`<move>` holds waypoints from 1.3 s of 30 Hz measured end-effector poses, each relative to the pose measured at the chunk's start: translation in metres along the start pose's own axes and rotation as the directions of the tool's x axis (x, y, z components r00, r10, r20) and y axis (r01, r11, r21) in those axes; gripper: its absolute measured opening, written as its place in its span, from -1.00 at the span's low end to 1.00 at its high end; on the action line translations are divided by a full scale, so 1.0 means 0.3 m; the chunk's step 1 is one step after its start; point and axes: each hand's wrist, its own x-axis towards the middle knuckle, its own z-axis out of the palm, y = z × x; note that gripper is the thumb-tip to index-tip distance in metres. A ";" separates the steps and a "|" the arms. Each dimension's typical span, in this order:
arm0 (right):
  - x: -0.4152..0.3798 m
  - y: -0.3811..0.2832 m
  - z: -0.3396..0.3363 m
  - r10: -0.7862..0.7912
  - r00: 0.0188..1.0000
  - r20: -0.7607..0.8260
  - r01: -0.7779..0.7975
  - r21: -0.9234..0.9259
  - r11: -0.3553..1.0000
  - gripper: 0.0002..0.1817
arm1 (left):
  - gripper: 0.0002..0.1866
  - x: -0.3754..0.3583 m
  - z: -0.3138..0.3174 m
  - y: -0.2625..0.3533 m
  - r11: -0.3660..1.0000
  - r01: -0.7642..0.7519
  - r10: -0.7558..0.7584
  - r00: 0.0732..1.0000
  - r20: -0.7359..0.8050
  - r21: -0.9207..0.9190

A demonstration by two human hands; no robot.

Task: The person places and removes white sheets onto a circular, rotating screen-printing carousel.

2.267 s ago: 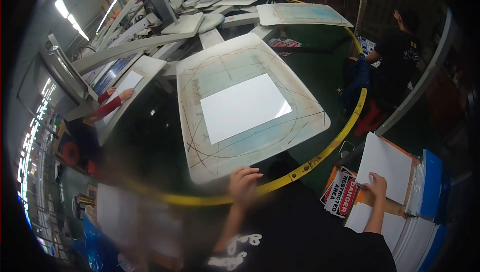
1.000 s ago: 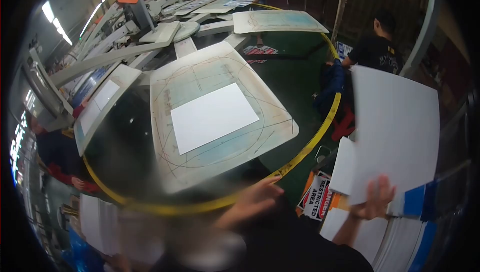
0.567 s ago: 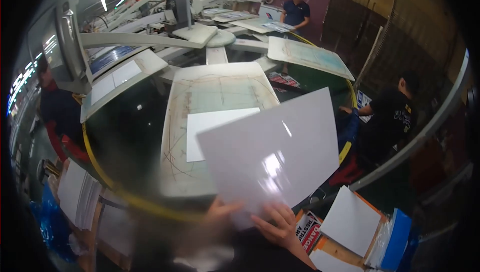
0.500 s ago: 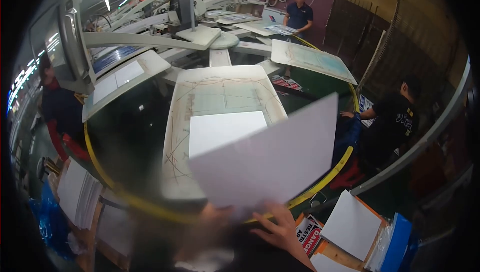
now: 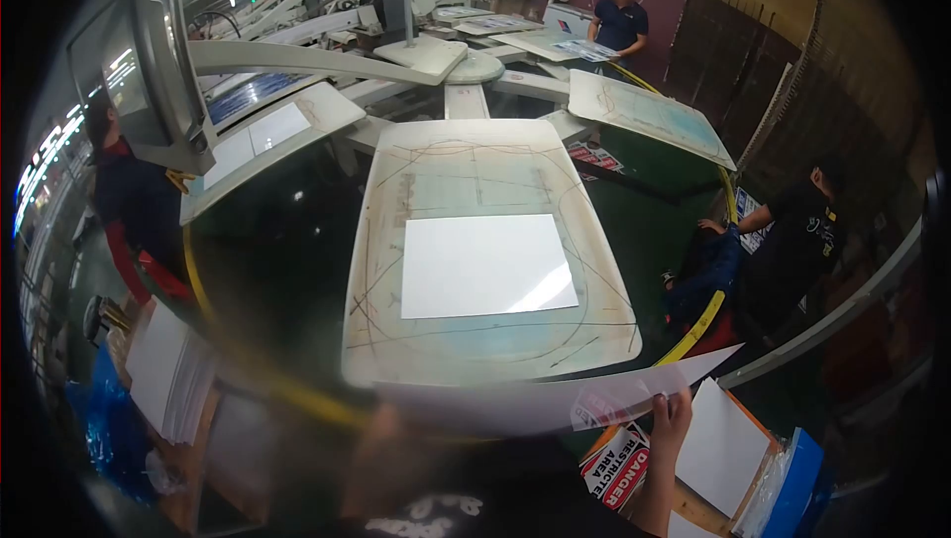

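Observation:
A white sheet (image 5: 515, 407) is held low in front of my body, seen nearly edge-on and slightly bowed. My right hand (image 5: 672, 421) grips its right part, fingers closed at the edge. At the left end is my left hand (image 5: 381, 431), blurred, closed on the sheet as far as I can make out. Beyond, another white sheet (image 5: 487, 266) lies flat on the pale printing platen (image 5: 475, 350), with light glinting on its lower right corner. The red-and-white sign on the sheet's underside or reflected in it is faint.
A white stack (image 5: 163, 375) stands at lower left beside blue plastic (image 5: 109, 429). At lower right are a danger sign (image 5: 622, 467) and white sheets (image 5: 723, 444). Other platens (image 5: 654, 122) ring the machine, inside a yellow rail (image 5: 696, 330). Co-workers stand left, right and at the back.
The held sheet has dropped from over the platen toward my body and turned nearly edge-on, uncovering the sheet on the platen. My right hand has moved right along it.

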 end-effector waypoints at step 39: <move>-0.084 0.144 0.158 0.158 0.987 0.005 -0.157 -0.067 0.985 -0.64 | -0.62 0.054 0.093 -0.029 0.988 -0.106 0.153 0.791 -0.592 0.114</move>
